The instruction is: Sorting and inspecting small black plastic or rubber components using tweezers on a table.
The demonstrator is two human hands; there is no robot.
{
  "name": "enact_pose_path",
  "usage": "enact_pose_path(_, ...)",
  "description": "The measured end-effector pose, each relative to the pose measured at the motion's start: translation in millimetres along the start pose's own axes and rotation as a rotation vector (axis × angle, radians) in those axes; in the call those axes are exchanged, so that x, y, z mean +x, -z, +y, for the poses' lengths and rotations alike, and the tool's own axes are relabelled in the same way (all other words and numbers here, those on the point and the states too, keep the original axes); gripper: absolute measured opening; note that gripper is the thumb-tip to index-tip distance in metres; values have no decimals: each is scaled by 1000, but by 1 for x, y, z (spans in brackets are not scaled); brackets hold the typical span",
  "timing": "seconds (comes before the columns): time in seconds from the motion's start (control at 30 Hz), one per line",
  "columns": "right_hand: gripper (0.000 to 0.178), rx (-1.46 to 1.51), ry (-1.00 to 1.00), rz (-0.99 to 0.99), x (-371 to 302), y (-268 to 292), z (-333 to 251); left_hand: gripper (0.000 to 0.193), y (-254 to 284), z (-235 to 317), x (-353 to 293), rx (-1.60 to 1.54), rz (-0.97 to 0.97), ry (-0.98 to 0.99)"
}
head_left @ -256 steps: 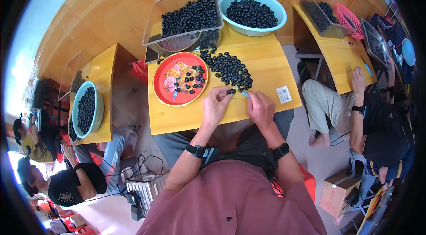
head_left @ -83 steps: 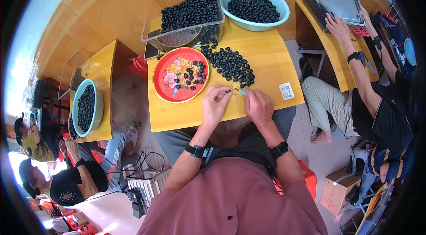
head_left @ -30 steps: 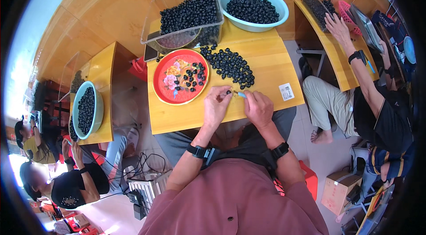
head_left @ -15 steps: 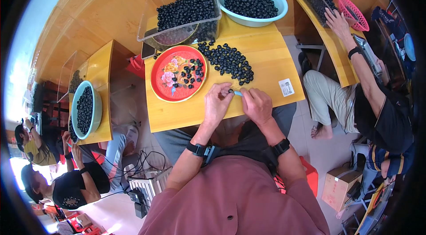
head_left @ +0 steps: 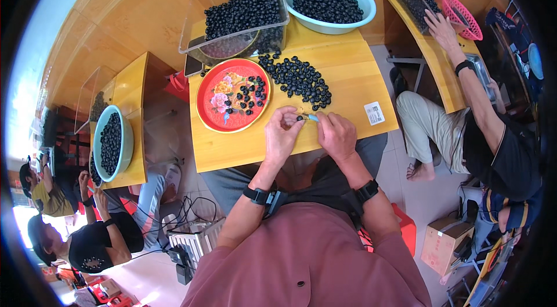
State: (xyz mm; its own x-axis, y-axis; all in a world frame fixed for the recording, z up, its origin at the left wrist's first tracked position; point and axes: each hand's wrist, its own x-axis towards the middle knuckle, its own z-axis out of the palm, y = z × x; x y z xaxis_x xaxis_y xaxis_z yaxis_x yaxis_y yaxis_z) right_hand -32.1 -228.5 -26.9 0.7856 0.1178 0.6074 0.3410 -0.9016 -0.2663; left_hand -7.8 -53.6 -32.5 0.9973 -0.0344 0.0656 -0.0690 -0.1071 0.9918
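Observation:
Above the front edge of the table, my left hand (head_left: 282, 134) pinches one small dark round bead-like piece (head_left: 300, 118) between thumb and fingertips. My right hand (head_left: 337, 137) is closed on a small tool with a light blue handle (head_left: 313, 117). Its thin tip points left and reaches close to the piece; whether they touch I cannot tell. Just beyond my hands lies a loose heap of similar pieces (head_left: 300, 79) on the yellow table (head_left: 354, 83). Left of the heap, a red flowered tray (head_left: 212, 115) holds several more.
Behind are a clear plastic bin (head_left: 270, 34) and a light blue basin (head_left: 331, 28), both full of dark pieces. A white label (head_left: 374, 114) lies at the table's right. People work at side tables; one person's hand (head_left: 444, 31) reaches into a bin at right.
The blue-handled tool has drawn back slightly to the right, and its thin tip now shows. My left hand has shifted a little left, still with the dark piece.

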Motion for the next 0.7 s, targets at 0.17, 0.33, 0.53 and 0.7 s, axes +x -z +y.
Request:
enact_pose_path(0.17,11,23,50,15,-1,2,0,35,-2,3,0,21,21,-46)
enact_pose_path(0.33,11,40,60,-10,0,4,0,34,-1,5,0,118,3,-63)
enact_pose_path(0.53,11,38,59,-12,-1,2,1,33,-1,3,0,111,-7,-73)
enact_pose_path(0.7,11,44,53,-16,0,2,1,31,-1,-6,1,8,-10,-29)
